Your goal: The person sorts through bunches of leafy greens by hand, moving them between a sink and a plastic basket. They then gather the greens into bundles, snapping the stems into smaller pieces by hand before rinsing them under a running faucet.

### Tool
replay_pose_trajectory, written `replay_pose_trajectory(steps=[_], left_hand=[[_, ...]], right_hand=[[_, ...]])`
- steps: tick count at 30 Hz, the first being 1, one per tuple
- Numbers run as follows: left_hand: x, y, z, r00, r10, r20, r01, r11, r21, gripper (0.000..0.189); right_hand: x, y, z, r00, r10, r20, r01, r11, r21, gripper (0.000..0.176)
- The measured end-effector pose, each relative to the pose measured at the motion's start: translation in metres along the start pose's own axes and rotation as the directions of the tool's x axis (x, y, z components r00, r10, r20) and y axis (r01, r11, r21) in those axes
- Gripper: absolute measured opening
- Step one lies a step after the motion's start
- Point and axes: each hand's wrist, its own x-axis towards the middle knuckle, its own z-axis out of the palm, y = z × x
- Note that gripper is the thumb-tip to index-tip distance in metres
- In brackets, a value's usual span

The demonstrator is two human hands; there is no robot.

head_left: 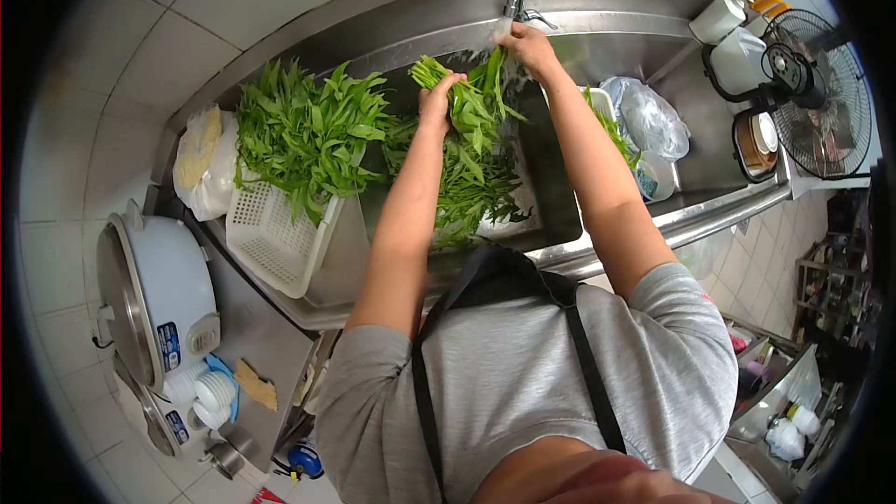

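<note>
My left hand [437, 101] is closed around a bunch of leafy greens [474, 121] that look like water spinach, its cut stems pointing up and left. Under the running tap [513, 2], the fingers of my right hand [532, 49] are closed at the tips of some leaves from the bunch, partly hidden by the water. Water splashes down beside the bunch. More loose greens [476, 189] lie below in the sink basin [551, 163].
To the left, a heap of greens [313, 131] rests on a white perforated basket [280, 235], beside a plastic bag [207, 163]. At right are a clear plastic bag [644, 117], a white container [661, 177] and a fan [819, 93]. A large rice cooker [168, 289] stands lower left.
</note>
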Motion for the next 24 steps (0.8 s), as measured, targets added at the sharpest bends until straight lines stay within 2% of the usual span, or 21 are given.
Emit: replay_pose_trajectory(steps=[1,3,5,6,9,10,11,13,15,16,17,19,20,22,23,24], left_hand=[[0.003,-0.002,-0.008,1.0,0.009,-0.013,-0.009,0.998,0.064,0.021],[-0.007,0.003,-0.017,0.999,0.017,-0.029,-0.016,1.0,0.018,0.022],[-0.012,0.006,-0.029,0.978,0.027,-0.206,0.042,0.946,0.322,0.022],[-0.013,0.005,-0.035,0.961,0.063,-0.269,0.05,0.918,0.394,0.024],[-0.002,-0.005,-0.065,0.971,0.107,-0.214,-0.018,0.924,0.382,0.028],[0.005,-0.012,-0.075,0.951,0.153,-0.268,-0.012,0.885,0.466,0.034],[-0.004,-0.003,-0.069,0.949,0.156,-0.273,-0.012,0.886,0.464,0.034],[-0.034,0.024,-0.048,0.914,0.183,-0.361,0.086,0.784,0.615,0.038],[-0.029,0.017,-0.06,0.922,0.209,-0.327,0.059,0.757,0.651,0.04],[-0.024,0.014,-0.065,0.929,0.234,-0.288,0.029,0.727,0.686,0.042],[-0.023,0.014,-0.065,0.928,0.237,-0.289,0.027,0.729,0.684,0.042],[-0.023,0.014,-0.063,0.896,0.266,-0.354,0.106,0.647,0.755,0.043],[-0.02,0.011,-0.064,0.896,0.267,-0.355,0.106,0.648,0.754,0.043],[-0.013,0.007,-0.066,0.928,0.256,-0.271,0.03,0.673,0.739,0.042],[-0.017,0.012,-0.058,0.927,0.258,-0.272,0.029,0.674,0.738,0.042],[-0.024,0.019,-0.044,0.958,0.18,-0.224,0.017,0.743,0.669,0.042]], right_hand=[[0.002,0.004,-0.002,1.0,-0.001,0.012,0.001,1.0,-0.005,0.026],[0.002,0.006,-0.003,0.998,-0.02,-0.064,0.014,0.996,-0.091,0.027],[0.004,0.005,-0.002,0.998,-0.007,-0.055,0.003,0.997,-0.083,0.027],[0.003,0.005,0.0,0.998,0.008,-0.055,-0.012,0.997,-0.073,0.027],[-0.001,-0.004,0.004,0.998,0.01,-0.055,-0.013,0.998,-0.062,0.028],[-0.004,-0.007,0.004,0.998,0.039,-0.042,-0.041,0.998,-0.048,0.029],[-0.005,-0.009,0.002,0.997,0.067,-0.028,-0.068,0.997,-0.037,0.029],[-0.002,-0.008,-0.001,0.998,0.063,0.005,-0.063,0.997,-0.042,0.028],[-0.001,-0.009,-0.004,0.99,0.133,0.036,-0.125,0.976,-0.177,0.028],[0.0,-0.01,-0.005,0.993,0.114,-0.019,-0.113,0.923,-0.369,0.027],[0.001,-0.009,-0.004,0.994,0.112,-0.016,-0.11,0.922,-0.371,0.027],[0.001,-0.006,-0.002,0.999,0.01,-0.052,-0.032,0.888,-0.46,0.027],[0.004,-0.001,-0.002,0.999,0.009,-0.051,-0.031,0.887,-0.461,0.027],[0.01,0.008,-0.002,0.998,0.007,0.065,0.012,0.959,-0.283,0.025],[0.008,0.008,0.0,0.998,0.005,0.067,0.014,0.959,-0.283,0.025],[0.005,0.008,0.004,0.999,0.002,0.044,0.006,0.984,-0.181,0.026]])
